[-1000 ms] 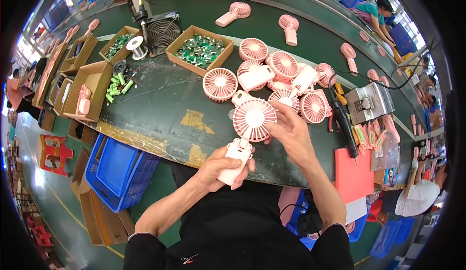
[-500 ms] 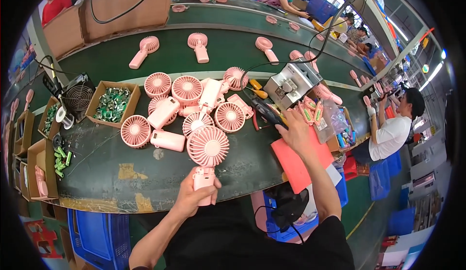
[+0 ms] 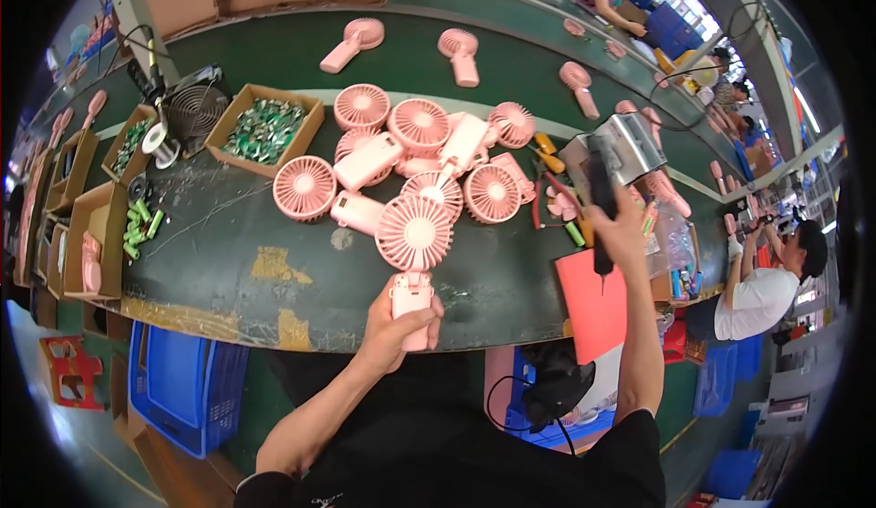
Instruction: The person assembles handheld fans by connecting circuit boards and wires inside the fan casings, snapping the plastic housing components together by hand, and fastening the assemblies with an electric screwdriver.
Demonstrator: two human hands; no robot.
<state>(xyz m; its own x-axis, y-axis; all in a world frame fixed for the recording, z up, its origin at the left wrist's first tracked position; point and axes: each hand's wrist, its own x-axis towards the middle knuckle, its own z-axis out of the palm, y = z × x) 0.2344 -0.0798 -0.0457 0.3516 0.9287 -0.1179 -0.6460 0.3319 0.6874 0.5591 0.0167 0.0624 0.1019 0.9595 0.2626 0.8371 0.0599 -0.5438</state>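
Observation:
My left hand (image 3: 381,333) is wrapped round the handle of a pink handheld fan (image 3: 414,232), which stands upright near the table's front edge, its round grille toward the pile. My right hand (image 3: 624,232) grips a black electric screwdriver (image 3: 599,179) held upright, its thin bit pointing down over a red sheet (image 3: 593,312). Just beyond the held fan lies a heap of pink fans (image 3: 420,125), some with grilles up. A silver metal fixture (image 3: 634,146) stands beyond my right hand.
A cardboard box of green circuit boards (image 3: 265,132) and loose green battery cells (image 3: 141,228) lie to the left. Orange-handled pliers (image 3: 547,154) rest right of the heap. Fans lie on the green conveyor belt (image 3: 401,61) behind. A co-worker (image 3: 762,280) sits at the right.
My right hand has closed round the black screwdriver and lifted it upright from beside the fixture. My view has shifted; my left hand still holds the fan.

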